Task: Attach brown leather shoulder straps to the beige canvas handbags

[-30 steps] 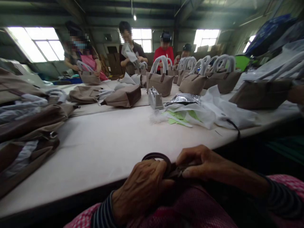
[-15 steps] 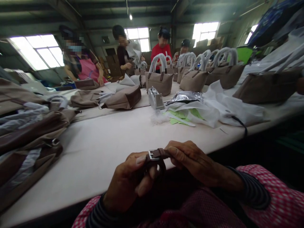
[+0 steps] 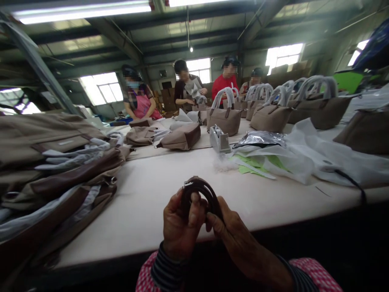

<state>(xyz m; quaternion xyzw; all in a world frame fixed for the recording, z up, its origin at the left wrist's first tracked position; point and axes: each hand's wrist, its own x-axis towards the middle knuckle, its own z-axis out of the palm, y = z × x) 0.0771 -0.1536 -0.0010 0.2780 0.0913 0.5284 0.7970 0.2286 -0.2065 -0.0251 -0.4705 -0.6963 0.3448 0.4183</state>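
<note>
Holding a dark brown strap (image 3: pixel 203 194) bent into a loop, just above the near edge of the pale bench (image 3: pixel 146 202). Left hand (image 3: pixel 180 227) closed around the loop's left side, thumb pressed against the inner face, a small metal buckle showing at the top near the fingertips. Right hand (image 3: pixel 231 231) pinching the loop's right side, thumb and forefinger together on the strap. Both wrists in striped cuffs under pink checked sleeves.

Heaped at the left of the bench, a stack of flattened taupe bags (image 3: pixel 54 162) with paper-wrapped handles and brown trim. Further along the middle, a grey tape dispenser (image 3: pixel 219 140), with a tuft of white fluff just in front of it. Spread to the right, crumpled white plastic wrap (image 3: pixel 306 156) over green paper sheets (image 3: pixel 255 164), with a silvery foil bag (image 3: pixel 258 138) behind. Standing upright in a row at the far right, finished taupe handbags (image 3: pixel 270 115) with white-wrapped handles. Lying on its side, one more bag (image 3: pixel 181 138) beyond the dispenser. Working at the far end under the windows, four other people (image 3: pixel 182 87), one in red, one in a pink apron.
</note>
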